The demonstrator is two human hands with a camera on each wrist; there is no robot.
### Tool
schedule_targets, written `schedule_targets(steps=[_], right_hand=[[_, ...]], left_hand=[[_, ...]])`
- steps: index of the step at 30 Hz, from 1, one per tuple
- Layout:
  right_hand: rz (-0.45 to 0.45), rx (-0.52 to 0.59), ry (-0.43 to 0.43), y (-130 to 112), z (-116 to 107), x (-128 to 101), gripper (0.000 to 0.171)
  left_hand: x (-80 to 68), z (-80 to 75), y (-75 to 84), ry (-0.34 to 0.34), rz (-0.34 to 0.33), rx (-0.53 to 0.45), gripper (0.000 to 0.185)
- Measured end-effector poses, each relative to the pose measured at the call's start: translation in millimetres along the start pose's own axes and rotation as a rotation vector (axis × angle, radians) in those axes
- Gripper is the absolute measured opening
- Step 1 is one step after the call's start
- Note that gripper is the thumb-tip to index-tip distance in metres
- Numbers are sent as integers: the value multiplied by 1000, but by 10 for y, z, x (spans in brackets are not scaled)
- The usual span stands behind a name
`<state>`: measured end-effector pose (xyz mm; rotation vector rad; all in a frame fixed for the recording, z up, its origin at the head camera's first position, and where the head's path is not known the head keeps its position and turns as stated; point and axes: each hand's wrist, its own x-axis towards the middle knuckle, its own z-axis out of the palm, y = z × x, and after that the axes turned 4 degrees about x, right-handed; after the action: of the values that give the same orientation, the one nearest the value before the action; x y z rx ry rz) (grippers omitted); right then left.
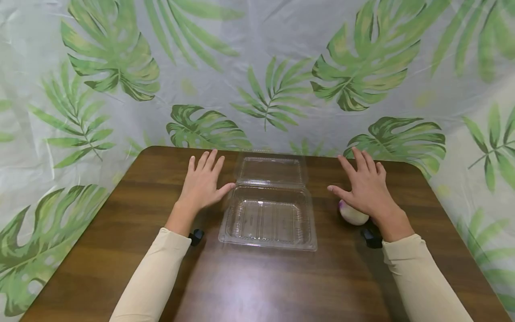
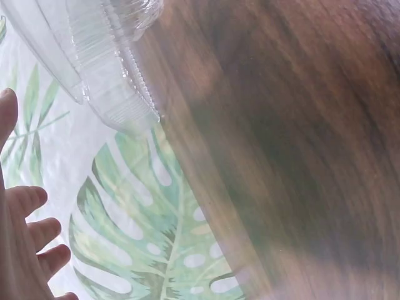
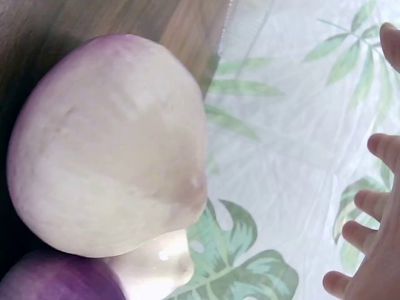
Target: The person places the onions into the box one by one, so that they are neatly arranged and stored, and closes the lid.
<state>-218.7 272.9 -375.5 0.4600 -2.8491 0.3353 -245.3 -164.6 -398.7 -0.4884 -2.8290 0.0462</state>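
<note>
A clear plastic clamshell container (image 1: 267, 245) lies on the table, its lid (image 1: 271, 170) folded back toward the wall. To its left, my left hand (image 1: 201, 183) is spread with straight fingers, the thumb tip right at the container's edge. On the other side my right hand (image 1: 368, 190) is also spread, holding nothing, above a white and purple turnip (image 1: 353, 214) that it partly covers. The right wrist view shows this turnip (image 3: 109, 147) large, with a purple rounded vegetable (image 3: 62, 278) and a whitish one (image 3: 159, 265) close against it.
The brown wooden table (image 1: 257, 286) has rounded far corners. Behind it hangs a pale cloth (image 1: 273, 27) printed with green leaves. A black wrist device (image 1: 196, 237) sits at the left wrist, and another black device (image 1: 372, 238) at the right.
</note>
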Motion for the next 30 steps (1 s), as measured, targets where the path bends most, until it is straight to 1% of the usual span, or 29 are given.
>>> schedule_targets(steps=[1, 4, 8, 10, 12, 16, 21, 24, 25, 27, 30], right_hand=[[-3, -1, 7, -4, -2, 4, 87], [-18, 22, 13, -28, -3, 8, 87], [-52, 99, 9, -75, -20, -22, 84], [-78, 141, 14, -95, -55, -58, 79], [-106, 175, 24, -107, -114, -105, 73], [-140, 192, 32, -95, -238, -236, 61], [-155, 154, 13, -59, -322, -387, 56], [-168, 126, 30, -24, -348, -442, 55], [-174, 125, 41, -7, -355, -459, 54], [-184, 132, 62, 34, -365, -491, 53], [-210, 173, 91, 113, -352, -560, 54]], left_hand=[[4, -6, 0, 8, 3, -1, 87], [-3, -18, -8, 3, -4, -5, 88], [-42, -40, -23, -11, -19, -38, 87], [-68, -60, -32, 0, -18, -62, 85], [-89, -85, -40, 26, -5, -83, 82], [-117, -142, -54, 107, 40, -107, 76], [-186, -239, -82, 201, 86, -116, 70], [-240, -299, -100, 234, 104, -127, 68], [-255, -311, -107, 237, 106, -143, 68], [-289, -320, -114, 238, 101, -219, 66], [-343, -289, -113, 208, 72, -398, 64]])
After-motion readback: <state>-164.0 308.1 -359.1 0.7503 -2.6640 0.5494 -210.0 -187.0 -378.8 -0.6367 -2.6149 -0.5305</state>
